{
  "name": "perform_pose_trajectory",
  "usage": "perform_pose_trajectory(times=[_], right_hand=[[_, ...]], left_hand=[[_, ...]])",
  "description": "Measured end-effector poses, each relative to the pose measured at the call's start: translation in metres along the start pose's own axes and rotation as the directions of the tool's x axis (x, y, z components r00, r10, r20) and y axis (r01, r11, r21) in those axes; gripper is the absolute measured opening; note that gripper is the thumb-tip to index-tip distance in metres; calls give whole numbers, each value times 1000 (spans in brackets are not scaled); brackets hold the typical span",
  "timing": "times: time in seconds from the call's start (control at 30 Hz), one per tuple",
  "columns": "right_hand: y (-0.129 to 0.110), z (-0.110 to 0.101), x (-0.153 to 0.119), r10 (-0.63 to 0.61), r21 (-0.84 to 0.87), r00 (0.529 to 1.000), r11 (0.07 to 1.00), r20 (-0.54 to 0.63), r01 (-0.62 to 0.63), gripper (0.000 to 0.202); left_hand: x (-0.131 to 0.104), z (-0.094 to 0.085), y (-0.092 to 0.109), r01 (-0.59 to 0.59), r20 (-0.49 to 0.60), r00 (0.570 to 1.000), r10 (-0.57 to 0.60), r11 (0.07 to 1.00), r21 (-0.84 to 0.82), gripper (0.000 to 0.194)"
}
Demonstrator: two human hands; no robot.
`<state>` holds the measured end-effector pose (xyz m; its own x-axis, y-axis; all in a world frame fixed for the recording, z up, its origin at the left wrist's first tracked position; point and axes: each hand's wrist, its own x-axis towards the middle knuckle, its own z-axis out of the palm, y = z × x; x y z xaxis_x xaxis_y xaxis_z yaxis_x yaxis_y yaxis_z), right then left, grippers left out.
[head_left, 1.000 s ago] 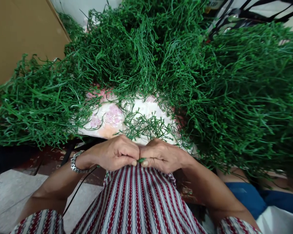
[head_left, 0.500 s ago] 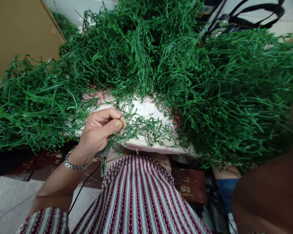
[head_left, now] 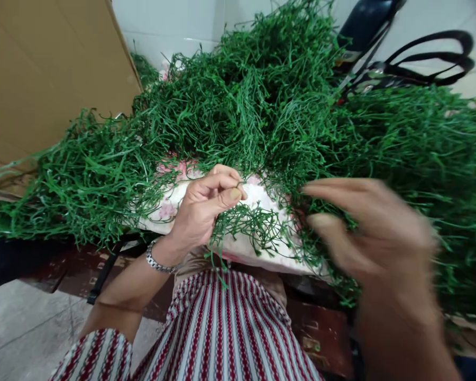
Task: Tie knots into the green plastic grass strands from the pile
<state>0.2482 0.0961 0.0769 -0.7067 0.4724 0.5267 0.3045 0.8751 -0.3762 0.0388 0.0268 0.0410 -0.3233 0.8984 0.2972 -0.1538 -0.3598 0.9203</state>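
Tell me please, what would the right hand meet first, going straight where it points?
Probably the left hand, though depth is unclear: the right hand may brush the green stems first.

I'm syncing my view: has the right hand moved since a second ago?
Yes. Against the flowered surface, the right hand has gone rightward, from the surface's near edge to the green stems.

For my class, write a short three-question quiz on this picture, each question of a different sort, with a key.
1. Which wrist wears the silver band?
2. True or false: the thumb and forefinger of the right hand are apart.
3. Choose one. The left hand holds:
A) scissors
B) green stems
C) a cup

Key: 1. The left wrist. 2. True. 3. B.
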Motion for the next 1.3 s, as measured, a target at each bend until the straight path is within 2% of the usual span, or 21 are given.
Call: perform_pose_trajectory(times=[0.1, 0.13, 0.2, 0.27, 0.37, 0.5, 0.63, 0.73, 0.87, 0.93, 1.07, 1.17, 1.23, 1.3], right_hand=[[-11, 45, 16, -103, 181, 994, 979, 40, 94, 35], [-12, 56, 19, -127, 248, 991, 962, 44, 112, 31], [-14, 73, 23, -132, 348, 991, 930, 22, 117, 18], [-14, 80, 22, -111, 403, 994, 909, -6, 104, 9], [-16, 81, 17, -80, 444, 997, 893, -6, 75, 6], [-19, 83, 9, 8, 512, 998, 858, 68, -42, 8], [-21, 92, 3, 72, 664, 986, 732, 151, -155, 9], [-20, 99, 0, 99, 747, 984, 641, 146, -176, 13], [-18, 104, -3, 93, 695, 994, 711, 61, -109, 21], [-17, 106, -4, 74, 672, 996, 736, 40, -81, 23], [-14, 106, -4, 2, 637, 996, 769, 92, -60, 27], [-10, 100, -4, -47, 605, 990, 795, 131, -42, 30], [-6, 91, -4, 67, 636, 997, 768, 45, -80, 25], [-4, 79, -4, 253, 695, 960, 712, -122, -99, 18]], left_hand=[[-1, 8, 1, -28, 49, 998, 28, 1000, -8, 7], [-2, 9, 1, -24, 61, 998, 25, 1000, -15, 6], [-4, 9, 1, -6, 67, 998, 8, 1000, -28, 6], [-7, 6, 1, 2, 67, 998, 0, 1000, -26, 6], [-13, 0, -2, -14, 94, 996, 13, 1000, 10, 5], [-19, -4, -9, -32, 96, 995, 27, 998, 53, 4], [-21, -2, -15, -56, 23, 998, 54, 993, 105, 3], [-22, 0, -16, -27, 15, 1000, 26, 998, 58, 3], [-25, 5, -15, -2, -4, 1000, 2, 992, -130, 3], [-25, 8, -13, 47, 24, 999, -43, 975, -218, 7], [-24, 6, -10, 211, 79, 977, -196, 916, -341, 18], [-21, 1, -7, 216, 36, 976, -215, 929, -300, 15], [-21, -1, -6, 198, 24, 980, -197, 957, -211, 13], [-21, -2, -7, 169, 1, 985, -170, 976, -139, 11]])
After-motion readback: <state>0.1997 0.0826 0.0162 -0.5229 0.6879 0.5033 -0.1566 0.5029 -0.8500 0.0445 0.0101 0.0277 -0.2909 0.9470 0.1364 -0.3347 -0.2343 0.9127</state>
